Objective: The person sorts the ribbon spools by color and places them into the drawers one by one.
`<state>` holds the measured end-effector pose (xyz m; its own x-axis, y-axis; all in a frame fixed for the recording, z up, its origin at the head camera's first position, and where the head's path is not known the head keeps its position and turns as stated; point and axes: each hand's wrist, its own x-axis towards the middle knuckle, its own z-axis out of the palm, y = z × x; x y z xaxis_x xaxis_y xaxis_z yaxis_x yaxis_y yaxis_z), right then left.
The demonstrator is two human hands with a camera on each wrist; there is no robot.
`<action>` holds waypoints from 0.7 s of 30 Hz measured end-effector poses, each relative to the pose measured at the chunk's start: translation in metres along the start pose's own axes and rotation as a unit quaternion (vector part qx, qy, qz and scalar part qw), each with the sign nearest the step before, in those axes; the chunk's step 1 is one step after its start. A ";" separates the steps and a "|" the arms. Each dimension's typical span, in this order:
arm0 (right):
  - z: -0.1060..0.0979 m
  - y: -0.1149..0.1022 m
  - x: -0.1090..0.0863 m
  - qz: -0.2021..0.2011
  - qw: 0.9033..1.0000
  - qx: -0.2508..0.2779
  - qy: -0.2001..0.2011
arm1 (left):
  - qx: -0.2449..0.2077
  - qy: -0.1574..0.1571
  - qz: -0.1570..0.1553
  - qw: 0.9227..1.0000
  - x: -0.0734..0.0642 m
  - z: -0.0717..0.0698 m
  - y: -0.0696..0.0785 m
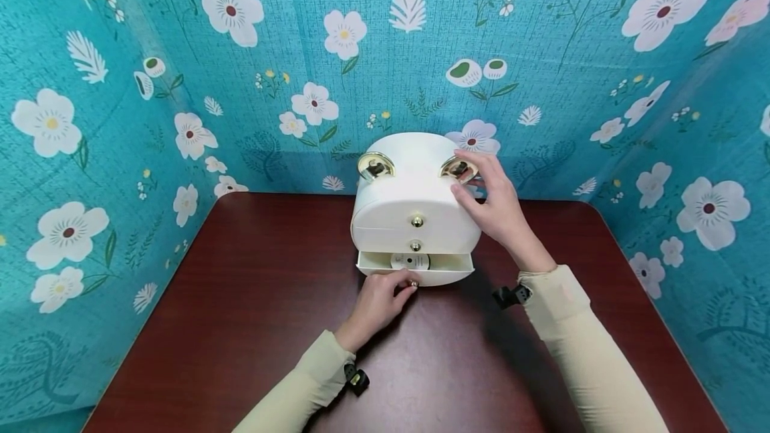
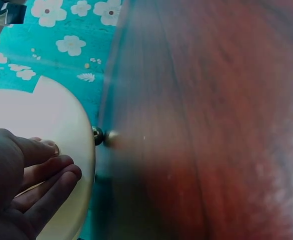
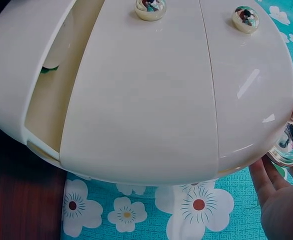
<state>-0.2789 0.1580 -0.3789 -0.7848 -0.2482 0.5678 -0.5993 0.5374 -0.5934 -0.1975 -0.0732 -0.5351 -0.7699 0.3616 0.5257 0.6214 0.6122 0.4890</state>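
A white storage box (image 1: 415,202) with rounded sides, gold ears and stacked drawers stands on the table. Its bottom drawer (image 1: 448,276) is pulled partway out, and inside lies a round item with a white printed label (image 1: 411,261). My left hand (image 1: 375,303) pinches the small gold knob (image 1: 414,282) on that drawer's front; in the left wrist view the fingertips largely cover it. At the box's upper right, my right hand (image 1: 496,202) holds the gold ear (image 3: 289,145), fingers around it and thumb against the white shell.
The dark red wooden table (image 1: 271,326) extends to both sides and in front of the box. Close behind it hangs a teal flowered cloth (image 1: 385,85), which also lines both sides. Two upper drawers, each with a gold knob (image 1: 417,221), are closed.
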 end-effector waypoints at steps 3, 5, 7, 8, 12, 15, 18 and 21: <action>0.000 0.001 0.000 0.002 1.000 -0.004 0.001 | 0.000 0.004 0.004 1.000 0.002 0.000 -0.002; 0.000 0.001 0.000 0.002 1.000 -0.007 0.000 | 0.002 0.004 0.004 1.000 0.004 0.001 -0.003; 0.000 0.001 -0.001 0.003 1.000 -0.008 -0.001 | 0.000 0.002 0.004 1.000 0.005 0.001 -0.004; 0.000 0.001 -0.001 0.003 1.000 -0.008 -0.001 | -0.001 0.000 0.004 1.000 0.005 0.001 -0.005; -0.001 0.000 -0.001 0.003 1.000 -0.004 -0.001 | -0.008 -0.003 0.005 1.000 0.008 0.001 -0.006; -0.001 0.000 0.000 0.003 1.000 -0.003 -0.001 | -0.009 0.001 0.007 1.000 0.009 0.002 -0.007; -0.001 0.000 0.000 0.001 1.000 -0.001 -0.003 | -0.005 0.007 0.011 1.000 0.010 0.003 -0.009; -0.002 -0.001 0.000 0.000 1.000 -0.001 -0.007 | 0.000 0.010 0.014 1.000 0.011 0.004 -0.010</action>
<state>-0.2784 0.1589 -0.3776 -0.7872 -0.2584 0.5599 -0.5983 0.5396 -0.5923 -0.2128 -0.0727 -0.5371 -0.7495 0.3639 0.5530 0.6423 0.6021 0.4743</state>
